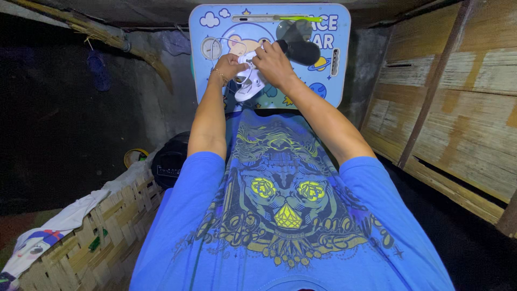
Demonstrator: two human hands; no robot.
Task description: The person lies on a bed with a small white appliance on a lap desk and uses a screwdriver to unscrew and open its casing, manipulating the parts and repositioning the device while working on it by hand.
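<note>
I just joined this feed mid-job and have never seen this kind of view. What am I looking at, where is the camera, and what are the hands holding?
There is no machine here: a person works with two bare hands, and the single camera sits on their head, looking down over a blue printed shirt and along both arms. In front stands a small blue lap table with cartoon pictures. Over it, the left hand and right hand together hold a small white device with thin wires; what exactly it is I cannot tell. A dark rounded object lies just beyond the right hand. A woven basket with cloth on it sits lower left, and wooden boards line the right.
</note>
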